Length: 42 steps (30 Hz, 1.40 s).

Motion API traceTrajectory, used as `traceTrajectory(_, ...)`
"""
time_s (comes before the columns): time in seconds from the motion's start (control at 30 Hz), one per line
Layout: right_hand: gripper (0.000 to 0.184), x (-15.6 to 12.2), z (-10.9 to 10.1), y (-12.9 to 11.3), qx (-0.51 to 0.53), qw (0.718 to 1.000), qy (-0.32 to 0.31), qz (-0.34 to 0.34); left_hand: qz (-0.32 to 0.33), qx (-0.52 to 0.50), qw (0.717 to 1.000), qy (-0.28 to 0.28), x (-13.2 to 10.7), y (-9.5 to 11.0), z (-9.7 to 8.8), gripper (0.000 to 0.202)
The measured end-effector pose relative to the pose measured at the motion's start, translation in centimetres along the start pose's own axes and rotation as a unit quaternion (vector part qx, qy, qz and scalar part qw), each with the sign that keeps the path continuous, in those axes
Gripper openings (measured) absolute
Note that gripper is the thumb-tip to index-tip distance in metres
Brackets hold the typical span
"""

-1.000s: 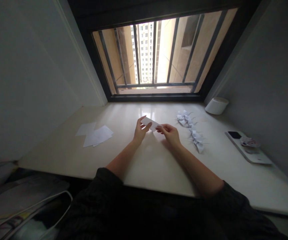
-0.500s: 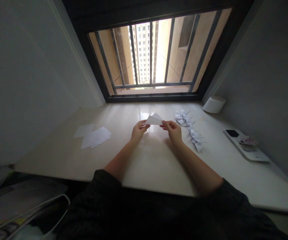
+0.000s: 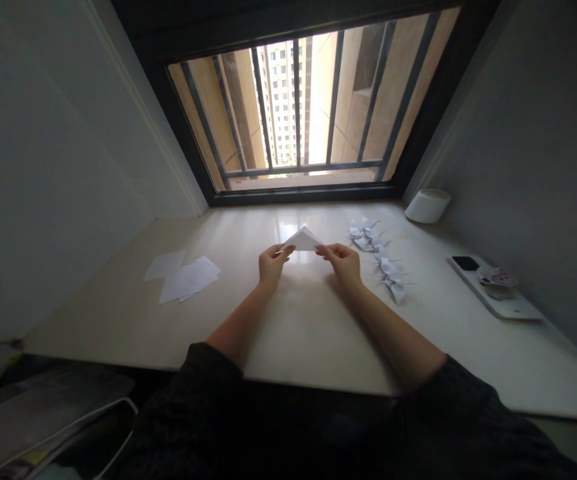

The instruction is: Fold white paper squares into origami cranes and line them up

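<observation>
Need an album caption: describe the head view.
Left hand and right hand hold a white paper triangle above a cream counter beside white origami cranes.

Barred window [image 3: 293, 107]; black phone [image 3: 465, 263] on white pad [image 3: 513, 307] (sticker [image 3: 497, 276] beside); white cylinder [image 3: 427, 205]

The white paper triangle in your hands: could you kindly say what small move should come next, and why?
Probably lay the white paper triangle on the cream countertop and press its fold flat: the left hand and right hand hold its corners in mid-air above that smooth surface.
</observation>
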State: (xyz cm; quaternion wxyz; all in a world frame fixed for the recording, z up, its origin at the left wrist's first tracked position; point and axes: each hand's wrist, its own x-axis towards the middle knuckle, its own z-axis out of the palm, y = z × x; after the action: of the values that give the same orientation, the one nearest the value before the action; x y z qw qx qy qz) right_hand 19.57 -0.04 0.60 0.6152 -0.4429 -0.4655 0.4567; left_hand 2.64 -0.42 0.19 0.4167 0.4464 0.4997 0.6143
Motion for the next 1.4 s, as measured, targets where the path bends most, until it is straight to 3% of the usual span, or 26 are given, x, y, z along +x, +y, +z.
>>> traceTrajectory(0.13,0.036,0.1,0.0,0.0,-0.012,1.000,0.007,-0.002,0.002,-0.018,1.000,-0.001,-0.1,0.5,0.2,0.051)
traceTrajectory(0.27,0.036,0.1,0.1,-0.2,-0.010,1.000,0.014,0.003,-0.041,-0.075,0.996,-0.008,-0.3,0.9,0.5,0.073)
traceTrajectory(0.5,0.031,0.2,0.2,-0.2,0.035,0.999,0.011,0.000,-0.067,-0.129,0.989,-0.026,-0.4,0.8,0.8,0.039)
traceTrajectory(1.27,0.035,-0.6,0.5,-0.6,0.021,0.998,0.044,-0.037,-0.050,-0.121,0.990,0.053,-1.6,1.3,1.9,0.037)
traceTrajectory(1.4,0.044,-0.6,0.6,-0.4,0.030,0.998,0.038,-0.036,-0.045,-0.115,0.991,0.061,-1.7,1.3,2.0,0.037)
